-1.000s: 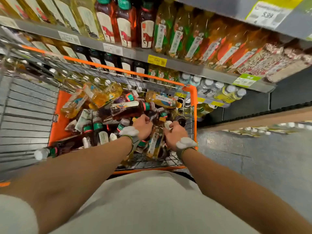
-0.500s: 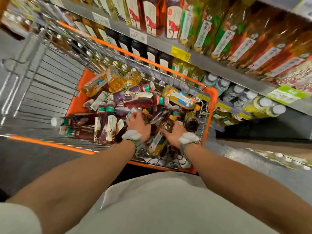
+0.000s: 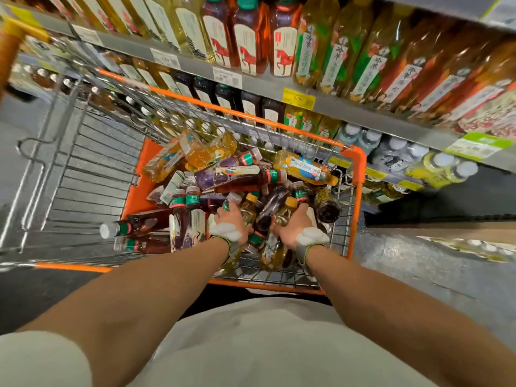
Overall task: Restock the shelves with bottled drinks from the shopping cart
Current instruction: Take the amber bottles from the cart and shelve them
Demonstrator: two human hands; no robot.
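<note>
- Down inside the orange-rimmed wire shopping cart (image 3: 358,166), a loose heap of plastic drink bottles lay jumbled on their sides, filling the end nearest the person.
- The left hand (image 3: 233,219) reached into the heap, its fingers curled down round the neck of a dark bottle with a green neck band (image 3: 228,204).
- The right hand (image 3: 294,224) sat just beside it, fingers and thumb wrapped round an amber bottle with a yellow cap (image 3: 286,210) that ran under the palm.
- Each wrist wore a grey strap with a white padded piece (image 3: 226,230) on top.
- On top of the heap lay a long reddish-brown tea bottle with a pale label (image 3: 237,178), its green-banded cap pointing toward a yellow drink bottle with a blue-and-white label (image 3: 304,169) against the cart's far wire wall.
- Beyond the cart stood the grey metal store shelves (image 3: 329,107), close against its far side.
- The upper shelf carried upright red tea bottles with horse labels (image 3: 245,43), then golden bottles with green-and-white labels (image 3: 335,51) to their right.
- The shelf below held dark bottles with white labels (image 3: 226,96) and, further right, clear bottles with white caps (image 3: 360,138).
- A yellow price tag (image 3: 298,99) hung on the shelf edge between the two rows.
- The person's pale shirt (image 3: 251,344) filled the bottom of the view, over a grey floor (image 3: 418,261).
</note>
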